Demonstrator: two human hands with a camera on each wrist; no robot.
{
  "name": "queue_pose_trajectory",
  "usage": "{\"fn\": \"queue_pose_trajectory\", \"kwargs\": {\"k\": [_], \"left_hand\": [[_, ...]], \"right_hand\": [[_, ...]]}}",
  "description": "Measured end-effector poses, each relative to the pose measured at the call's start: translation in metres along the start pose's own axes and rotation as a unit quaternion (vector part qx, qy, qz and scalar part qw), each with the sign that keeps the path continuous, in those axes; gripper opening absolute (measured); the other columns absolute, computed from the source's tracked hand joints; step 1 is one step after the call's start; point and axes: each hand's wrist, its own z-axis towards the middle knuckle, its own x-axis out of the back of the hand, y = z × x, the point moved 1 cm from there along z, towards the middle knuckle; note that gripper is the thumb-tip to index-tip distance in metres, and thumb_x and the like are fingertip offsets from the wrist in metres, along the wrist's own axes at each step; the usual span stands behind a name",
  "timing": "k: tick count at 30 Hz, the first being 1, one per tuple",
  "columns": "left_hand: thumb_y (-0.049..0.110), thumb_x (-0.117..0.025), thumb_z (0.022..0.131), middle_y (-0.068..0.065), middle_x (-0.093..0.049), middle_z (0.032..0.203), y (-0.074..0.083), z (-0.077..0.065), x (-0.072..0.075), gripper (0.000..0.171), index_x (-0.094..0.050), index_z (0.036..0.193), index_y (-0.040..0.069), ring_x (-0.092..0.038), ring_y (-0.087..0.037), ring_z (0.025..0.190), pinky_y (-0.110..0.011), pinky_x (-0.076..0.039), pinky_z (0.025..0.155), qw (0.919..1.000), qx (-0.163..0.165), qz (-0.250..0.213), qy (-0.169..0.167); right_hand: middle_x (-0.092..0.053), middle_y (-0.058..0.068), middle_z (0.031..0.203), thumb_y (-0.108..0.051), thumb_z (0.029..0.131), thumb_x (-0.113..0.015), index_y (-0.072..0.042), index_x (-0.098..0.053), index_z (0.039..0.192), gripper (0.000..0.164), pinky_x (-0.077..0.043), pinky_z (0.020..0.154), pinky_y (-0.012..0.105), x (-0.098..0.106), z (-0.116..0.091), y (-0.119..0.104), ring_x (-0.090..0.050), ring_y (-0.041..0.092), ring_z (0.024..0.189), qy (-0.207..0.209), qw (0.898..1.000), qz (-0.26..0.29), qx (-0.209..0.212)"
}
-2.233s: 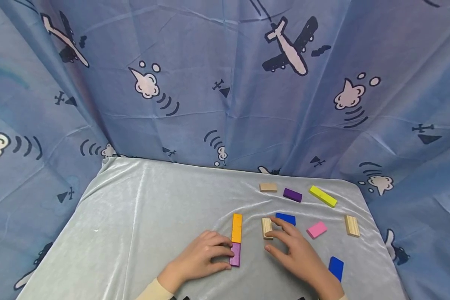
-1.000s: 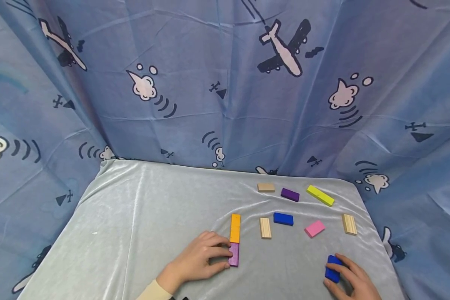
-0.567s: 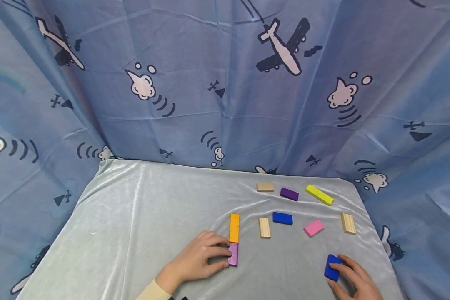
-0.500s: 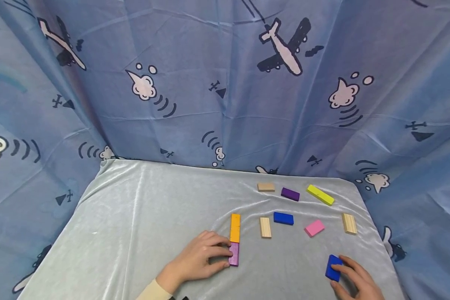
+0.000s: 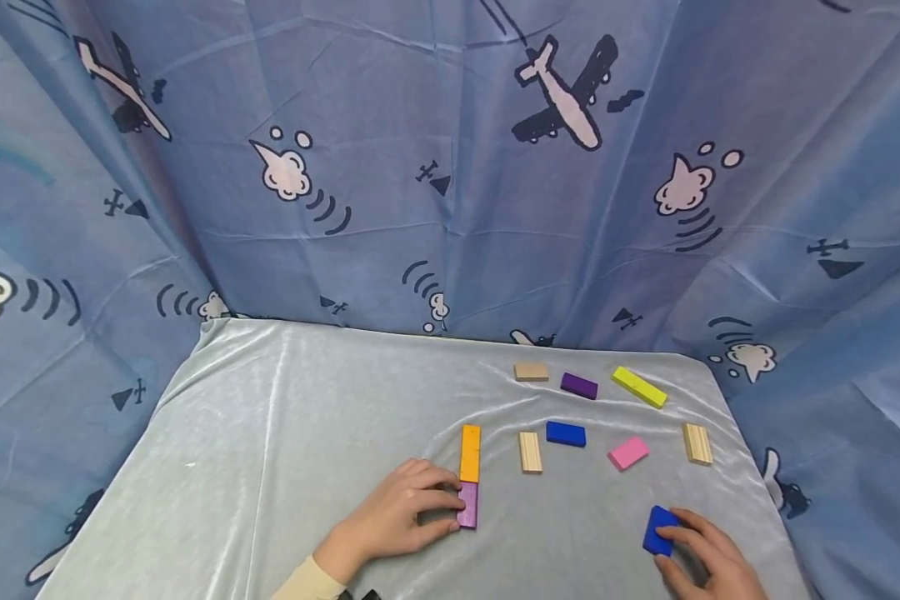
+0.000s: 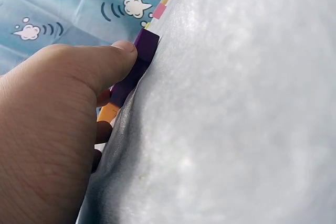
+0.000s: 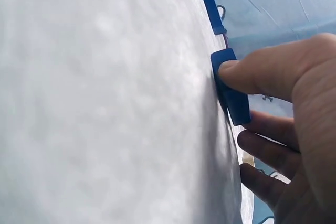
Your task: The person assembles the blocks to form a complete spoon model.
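My left hand (image 5: 405, 510) pinches a light purple block (image 5: 468, 505) between thumb and fingers on the pale cloth. This block lies end to end with an orange block (image 5: 470, 454), forming a straight line. In the left wrist view, the thumb presses the near end of the purple block (image 6: 143, 59). At the front right, my right hand (image 5: 711, 557) grips a blue block (image 5: 660, 530) by its sides. In the right wrist view, the thumb lies on the upper part of the blue block (image 7: 231, 95), with a fingertip at its lower end.
Right of the orange block lie a striped wooden block (image 5: 530, 452), another blue block (image 5: 566, 433) and a pink block (image 5: 628, 453). Farther back are a plain wooden block (image 5: 531, 372), a dark purple block (image 5: 579, 385) and a yellow block (image 5: 639, 387). Another striped block (image 5: 697, 443) lies near the right edge.
My right hand has moved from the striped block in the middle to the front-right blue block, taken hold of it and shifted it slightly left. The left hand has stayed on the purple block.
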Motion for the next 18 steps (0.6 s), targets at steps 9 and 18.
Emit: {"fn": "queue_pose_trajectory", "kwargs": {"k": [9, 18], "left_hand": [[0.034, -0.082, 0.099, 0.007, -0.071, 0.13, -0.001, -0.001, 0.002, 0.021, -0.082, 0.118, 0.024, -0.064, -0.011, 0.117, -0.034, -0.05, 0.103, 0.9999, 0.007, -0.007, -0.006], [0.035, -0.082, 0.1, 0.008, -0.07, 0.131, -0.002, -0.002, 0.0, 0.022, -0.081, 0.119, 0.025, -0.064, -0.011, 0.119, -0.034, -0.049, 0.104, 1.0, -0.003, 0.0, -0.003]], "right_hand": [[-0.066, 0.018, 0.139, -0.02, 0.088, -0.092, -0.014, -0.081, 0.116, 0.031, -0.054, 0.1, 0.063, -0.004, 0.004, -0.03, -0.063, 0.045, 0.124, -0.022, 0.999, 0.002, 0.025], [-0.069, 0.003, 0.138, -0.028, 0.087, -0.094, -0.026, -0.08, 0.114, 0.031, -0.056, 0.102, 0.058, -0.009, 0.012, -0.074, -0.066, 0.031, 0.125, -0.031, 0.997, 0.009, 0.071]]}}
